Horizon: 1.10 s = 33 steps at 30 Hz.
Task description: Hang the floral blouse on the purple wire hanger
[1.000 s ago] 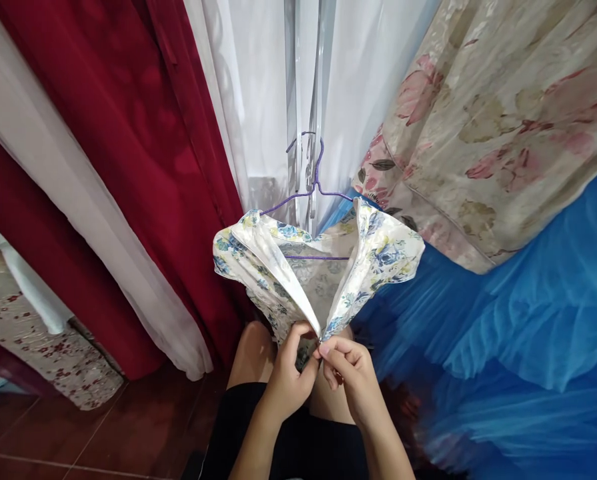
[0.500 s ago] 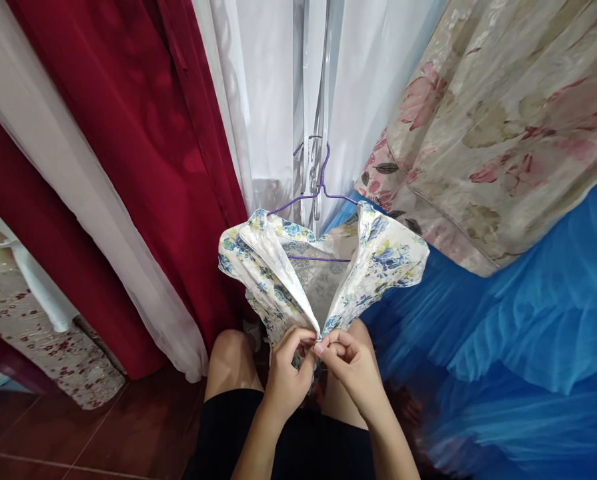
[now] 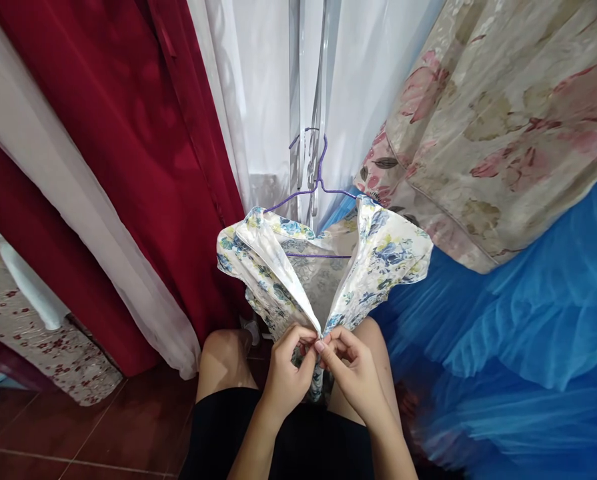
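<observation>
The left hand (image 3: 291, 367) has thumb and fingers pinched on the garment (image 3: 393, 247) at the bottom of its V-shaped opening. The right hand (image 3: 351, 367) pinches the same spot, the two sets of fingertips just about touching; what small piece lies between them is too hidden to tell.

The garment hangs between the near hands and the far white cloth. It is pale, thin fabric printed with blue flowers and yellow-green sprigs, with short flared sleeves. The opening's left edge is folded back to a smooth white strip; the lining looks greyish.

A thin purple hanger (image 3: 319, 179) holds its shoulders, the hook rising at the far side and the straight lower bar crossing the opening. Behind hang glossy, narrow ribbons (image 3: 324, 47) and the smooth white cloth (image 3: 263, 80).

To the left fall plain red cloth (image 3: 173, 160) and a sheer, pale panel (image 3: 88, 200). To the right are a satiny floral drape (image 3: 498, 140) with pink blossoms and, nearer, gauzy, ruffled blue tulle (image 3: 523, 340). Near, below the hands, are bare knees and black shorts (image 3: 228, 427); square, red-brown tiles (image 3: 128, 427) cover the floor at left.
</observation>
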Available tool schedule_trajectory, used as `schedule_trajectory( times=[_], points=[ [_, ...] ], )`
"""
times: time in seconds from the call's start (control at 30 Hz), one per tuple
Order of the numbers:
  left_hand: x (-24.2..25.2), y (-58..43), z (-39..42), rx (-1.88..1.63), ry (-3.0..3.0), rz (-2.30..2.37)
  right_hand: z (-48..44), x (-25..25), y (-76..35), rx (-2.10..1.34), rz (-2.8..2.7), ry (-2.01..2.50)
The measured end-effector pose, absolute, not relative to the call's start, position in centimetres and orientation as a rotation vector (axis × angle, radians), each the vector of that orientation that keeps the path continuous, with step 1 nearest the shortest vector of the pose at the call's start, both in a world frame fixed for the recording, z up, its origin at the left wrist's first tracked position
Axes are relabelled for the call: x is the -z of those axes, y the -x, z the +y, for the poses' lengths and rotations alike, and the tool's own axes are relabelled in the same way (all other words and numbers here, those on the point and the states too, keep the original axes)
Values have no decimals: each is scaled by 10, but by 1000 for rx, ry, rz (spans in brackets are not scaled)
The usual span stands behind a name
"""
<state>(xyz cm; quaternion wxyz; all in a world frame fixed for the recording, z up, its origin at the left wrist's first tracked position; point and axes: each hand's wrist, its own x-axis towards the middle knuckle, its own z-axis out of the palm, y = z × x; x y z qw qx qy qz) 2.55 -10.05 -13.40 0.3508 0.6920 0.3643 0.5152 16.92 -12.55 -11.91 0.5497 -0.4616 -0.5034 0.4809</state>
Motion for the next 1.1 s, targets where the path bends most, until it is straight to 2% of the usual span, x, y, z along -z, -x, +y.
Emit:
schedule_trajectory(
  times=[0.17,0.57,0.73,0.93,1.1],
  points=[
    [136,-27,-98,-1354,-1818,970,-126,116,-174,-1208,-1236,1062],
    [134,-22,-95,-1286,-1841,982,-105,108,-165,-1568,-536,801],
    [132,-11,-93,-1225,-1866,1001,-80,62,-168,-1497,-570,709],
    [125,-7,-95,-1154,-1886,1020,-37,-17,-178,-1694,-388,585],
    [122,-18,-104,-1059,-1958,989,-18,-60,-191,-1672,-431,498]
  ],
)
